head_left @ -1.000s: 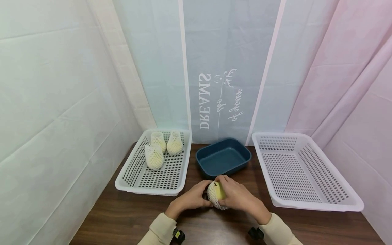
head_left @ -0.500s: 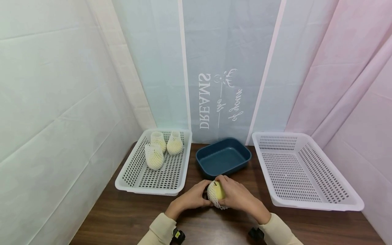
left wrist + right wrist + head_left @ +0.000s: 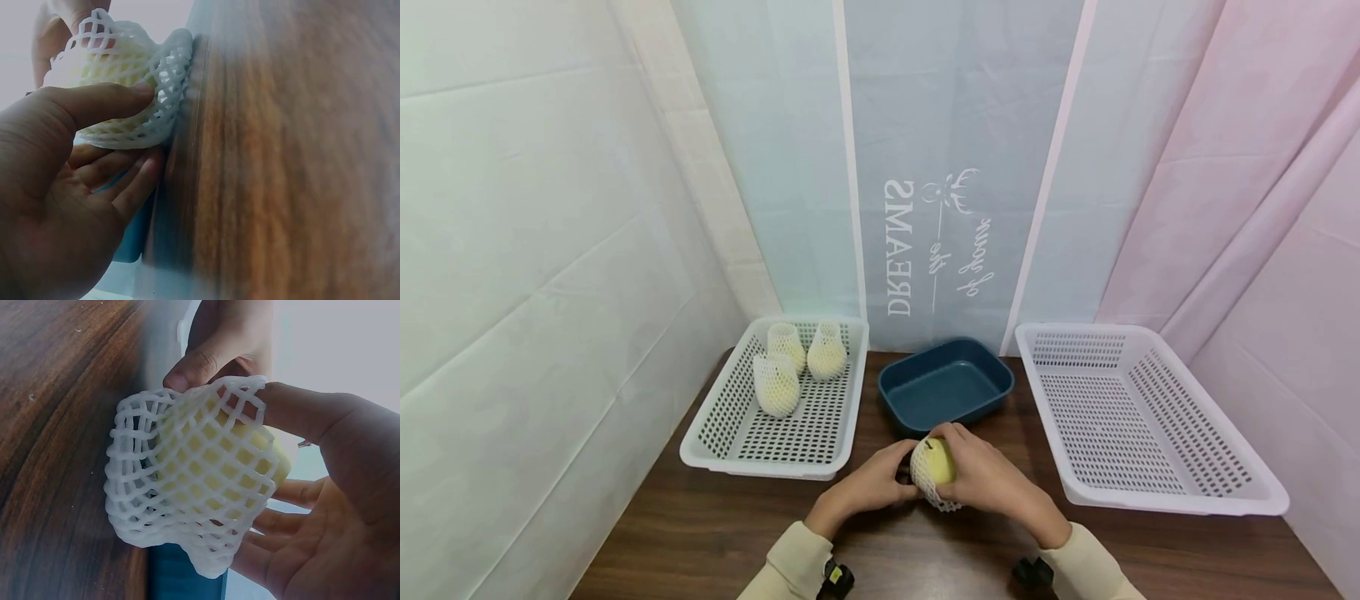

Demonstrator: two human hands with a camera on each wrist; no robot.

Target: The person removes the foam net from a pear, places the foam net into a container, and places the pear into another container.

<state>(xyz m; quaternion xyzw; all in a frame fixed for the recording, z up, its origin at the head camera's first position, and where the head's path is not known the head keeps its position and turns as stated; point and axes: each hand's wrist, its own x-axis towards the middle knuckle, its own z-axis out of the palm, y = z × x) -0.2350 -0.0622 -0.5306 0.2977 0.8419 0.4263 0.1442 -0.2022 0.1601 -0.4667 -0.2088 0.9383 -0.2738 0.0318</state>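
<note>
In the head view a yellow-green pear (image 3: pixel 942 463) with a dark stem sits partly inside a white foam net sleeve (image 3: pixel 922 473), low over the table. The left hand (image 3: pixel 872 482) holds the sleeve from the left, its thumb lying across the mesh in the left wrist view. From the other side the right hand (image 3: pixel 988 473) grips the pear, fingers round its far side. Its thumb reaches under the sleeve's edge, showing through the mesh in the right wrist view. The sleeve's loose end (image 3: pixel 134 481) bulges past the fruit towards the table.
Just beyond the hands stands a dark blue rectangular basin (image 3: pixel 951 387). Left of it, a white slotted basket (image 3: pixel 842 446) holds three netted fruits, one of them a netted pear (image 3: pixel 777 387) in front. Another white basket (image 3: pixel 1232 500) is at the right. Curtains hang behind the brown table (image 3: pixel 700 533).
The pear has risen slightly and shifted a little right with the right hand, showing a bit more of its top. The left hand has barely moved.
</note>
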